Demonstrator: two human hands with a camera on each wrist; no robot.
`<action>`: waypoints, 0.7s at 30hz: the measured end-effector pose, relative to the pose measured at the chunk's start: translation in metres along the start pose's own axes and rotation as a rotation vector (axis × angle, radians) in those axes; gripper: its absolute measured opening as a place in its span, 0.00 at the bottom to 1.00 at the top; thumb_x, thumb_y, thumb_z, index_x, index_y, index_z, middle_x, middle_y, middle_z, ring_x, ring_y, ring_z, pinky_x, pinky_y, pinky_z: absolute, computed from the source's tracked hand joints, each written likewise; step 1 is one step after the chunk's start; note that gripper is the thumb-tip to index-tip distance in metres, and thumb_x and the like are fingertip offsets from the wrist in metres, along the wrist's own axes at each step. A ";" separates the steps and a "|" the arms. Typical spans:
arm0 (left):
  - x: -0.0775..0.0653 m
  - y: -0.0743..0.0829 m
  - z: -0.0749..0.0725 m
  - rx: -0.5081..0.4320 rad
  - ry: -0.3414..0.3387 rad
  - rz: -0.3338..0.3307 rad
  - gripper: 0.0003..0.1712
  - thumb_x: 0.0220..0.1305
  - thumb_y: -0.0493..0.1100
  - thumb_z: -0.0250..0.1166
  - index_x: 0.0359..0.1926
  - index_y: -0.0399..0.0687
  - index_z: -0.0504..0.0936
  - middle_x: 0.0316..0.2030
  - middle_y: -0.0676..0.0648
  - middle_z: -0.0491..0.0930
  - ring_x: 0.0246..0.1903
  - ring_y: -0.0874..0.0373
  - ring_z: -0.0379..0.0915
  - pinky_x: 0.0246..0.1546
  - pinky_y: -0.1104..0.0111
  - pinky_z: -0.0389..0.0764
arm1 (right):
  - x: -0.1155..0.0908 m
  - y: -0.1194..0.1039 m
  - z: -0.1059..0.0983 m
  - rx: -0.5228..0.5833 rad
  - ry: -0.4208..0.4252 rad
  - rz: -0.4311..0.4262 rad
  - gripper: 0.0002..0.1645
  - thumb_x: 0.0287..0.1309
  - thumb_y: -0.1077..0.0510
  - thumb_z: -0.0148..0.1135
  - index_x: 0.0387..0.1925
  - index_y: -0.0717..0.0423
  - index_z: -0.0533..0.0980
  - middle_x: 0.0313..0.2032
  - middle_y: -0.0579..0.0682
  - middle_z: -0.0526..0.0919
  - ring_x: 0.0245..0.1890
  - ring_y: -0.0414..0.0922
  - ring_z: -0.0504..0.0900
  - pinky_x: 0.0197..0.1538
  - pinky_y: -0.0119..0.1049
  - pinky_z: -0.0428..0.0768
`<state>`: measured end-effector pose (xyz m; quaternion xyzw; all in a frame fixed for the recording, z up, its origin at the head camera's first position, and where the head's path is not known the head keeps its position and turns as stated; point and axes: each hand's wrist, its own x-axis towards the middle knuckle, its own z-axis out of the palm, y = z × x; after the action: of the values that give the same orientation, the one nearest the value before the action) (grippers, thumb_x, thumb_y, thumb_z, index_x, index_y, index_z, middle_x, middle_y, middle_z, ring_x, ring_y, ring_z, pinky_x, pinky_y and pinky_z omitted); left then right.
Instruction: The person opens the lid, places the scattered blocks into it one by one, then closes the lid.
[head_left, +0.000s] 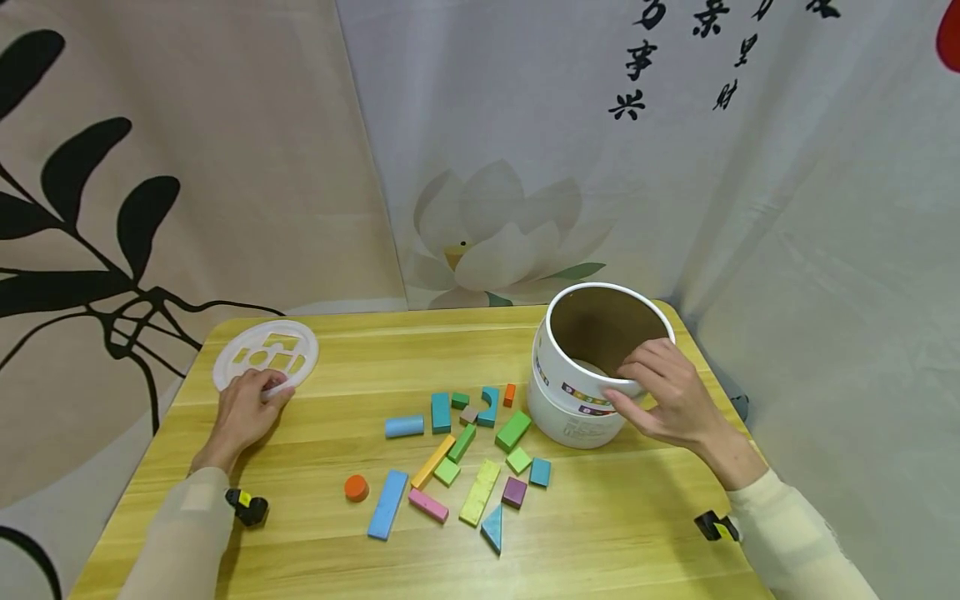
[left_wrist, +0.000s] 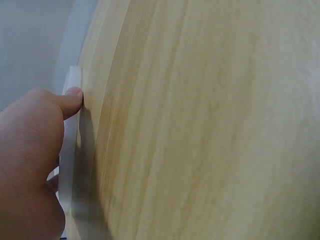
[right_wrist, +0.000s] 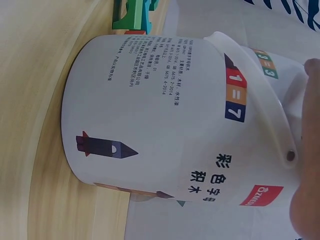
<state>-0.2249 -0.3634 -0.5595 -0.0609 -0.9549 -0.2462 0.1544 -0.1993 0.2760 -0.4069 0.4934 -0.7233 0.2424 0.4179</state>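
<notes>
At the table's far left, my left hand (head_left: pixel 249 408) holds the near edge of a white shape-sorter lid (head_left: pixel 227 360) with several cut-out holes. In the left wrist view the thumb (left_wrist: pixel 72 102) lies against the edge of the lid (left_wrist: pixel 68 145). My right hand (head_left: pixel 671 392) grips the near right rim of a white bucket (head_left: pixel 573 408), fingers over the rim to the inside and thumb outside. The bucket stands on the table, and the visible part of its inside shows no blocks. In the right wrist view the bucket (right_wrist: pixel 150 115) shows a printed rocket and a white handle (right_wrist: pixel 255 95).
Several coloured wooden blocks lie loose mid-table, among them a yellow block (head_left: pixel 480 492), a blue triangle (head_left: pixel 492 529), an orange disc (head_left: pixel 356 488) and a blue cylinder (head_left: pixel 404 427). The wooden table (head_left: pixel 600 542) meets cloth backdrops (head_left: pixel 517 125) behind.
</notes>
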 end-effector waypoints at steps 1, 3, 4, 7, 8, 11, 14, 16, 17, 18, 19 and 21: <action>0.000 0.000 0.000 0.000 -0.002 0.000 0.14 0.70 0.44 0.68 0.46 0.36 0.83 0.39 0.35 0.78 0.39 0.39 0.70 0.43 0.44 0.65 | -0.002 0.001 0.000 -0.007 -0.007 0.002 0.22 0.64 0.48 0.65 0.21 0.60 0.80 0.22 0.50 0.81 0.24 0.51 0.76 0.31 0.47 0.69; 0.000 0.001 -0.001 0.001 -0.008 -0.004 0.14 0.71 0.44 0.67 0.46 0.36 0.83 0.39 0.35 0.78 0.40 0.39 0.70 0.43 0.44 0.65 | -0.005 0.002 0.001 -0.023 -0.014 0.005 0.22 0.65 0.48 0.65 0.19 0.58 0.78 0.20 0.48 0.80 0.22 0.49 0.74 0.29 0.45 0.68; 0.000 0.001 -0.001 0.002 -0.010 -0.006 0.14 0.71 0.45 0.67 0.46 0.36 0.83 0.39 0.35 0.78 0.40 0.39 0.70 0.43 0.44 0.65 | -0.005 0.002 0.002 -0.029 -0.015 0.006 0.23 0.65 0.48 0.64 0.18 0.57 0.77 0.19 0.47 0.79 0.21 0.48 0.73 0.28 0.45 0.68; 0.000 0.002 -0.001 0.003 -0.015 -0.011 0.15 0.71 0.45 0.67 0.45 0.35 0.84 0.39 0.35 0.79 0.40 0.39 0.70 0.43 0.44 0.65 | -0.007 0.003 0.003 -0.043 -0.011 0.004 0.26 0.66 0.49 0.63 0.15 0.55 0.72 0.16 0.45 0.74 0.18 0.45 0.68 0.26 0.42 0.64; 0.000 0.002 -0.001 0.004 -0.015 -0.013 0.15 0.70 0.45 0.67 0.45 0.35 0.84 0.39 0.35 0.79 0.40 0.39 0.70 0.43 0.44 0.65 | -0.007 0.002 0.004 -0.046 -0.007 0.004 0.26 0.67 0.49 0.63 0.14 0.54 0.71 0.15 0.44 0.72 0.17 0.44 0.67 0.25 0.41 0.63; 0.001 0.002 -0.001 0.008 -0.015 -0.016 0.15 0.69 0.45 0.68 0.45 0.35 0.84 0.39 0.35 0.79 0.39 0.39 0.71 0.42 0.45 0.65 | -0.006 0.002 0.004 -0.057 0.001 0.007 0.28 0.67 0.48 0.63 0.13 0.53 0.67 0.14 0.43 0.68 0.16 0.42 0.62 0.24 0.39 0.59; 0.001 0.003 -0.001 0.012 -0.013 -0.024 0.14 0.68 0.45 0.69 0.44 0.35 0.84 0.39 0.35 0.79 0.39 0.40 0.71 0.42 0.46 0.65 | -0.005 0.001 0.005 -0.076 0.003 0.014 0.29 0.67 0.48 0.63 0.12 0.52 0.66 0.13 0.43 0.66 0.15 0.40 0.60 0.23 0.38 0.57; 0.001 0.004 -0.001 0.014 -0.014 -0.032 0.15 0.67 0.45 0.69 0.44 0.35 0.84 0.39 0.35 0.79 0.40 0.40 0.71 0.43 0.46 0.65 | -0.004 0.001 0.006 -0.094 -0.001 0.019 0.29 0.67 0.47 0.63 0.13 0.52 0.66 0.13 0.42 0.65 0.15 0.40 0.59 0.23 0.38 0.55; 0.001 0.003 -0.001 0.013 -0.014 -0.036 0.16 0.67 0.46 0.69 0.45 0.35 0.84 0.39 0.35 0.79 0.40 0.39 0.71 0.43 0.46 0.65 | -0.005 0.000 0.006 -0.103 -0.003 0.021 0.29 0.67 0.47 0.62 0.13 0.52 0.66 0.13 0.42 0.64 0.15 0.40 0.58 0.23 0.37 0.55; 0.002 0.003 -0.001 0.012 -0.015 -0.040 0.17 0.66 0.46 0.70 0.46 0.35 0.84 0.40 0.35 0.79 0.41 0.39 0.71 0.44 0.45 0.64 | -0.005 0.001 0.006 -0.111 -0.005 0.022 0.29 0.67 0.46 0.62 0.13 0.52 0.66 0.13 0.42 0.64 0.15 0.40 0.58 0.23 0.37 0.54; 0.002 0.003 -0.001 0.011 -0.015 -0.043 0.19 0.66 0.47 0.70 0.47 0.35 0.84 0.41 0.35 0.79 0.42 0.39 0.71 0.45 0.45 0.64 | -0.005 0.001 0.006 -0.117 -0.008 0.024 0.29 0.67 0.46 0.62 0.13 0.52 0.66 0.13 0.41 0.64 0.15 0.39 0.58 0.23 0.37 0.54; 0.002 0.004 -0.002 0.007 -0.018 -0.049 0.23 0.67 0.50 0.69 0.51 0.34 0.83 0.43 0.34 0.79 0.43 0.39 0.70 0.47 0.44 0.63 | -0.006 0.001 0.006 -0.130 -0.017 0.031 0.29 0.67 0.46 0.62 0.13 0.52 0.66 0.13 0.41 0.63 0.15 0.40 0.58 0.23 0.37 0.53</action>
<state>-0.2255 -0.3610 -0.5558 -0.0392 -0.9583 -0.2458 0.1401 -0.2016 0.2745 -0.4153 0.4561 -0.7487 0.1972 0.4388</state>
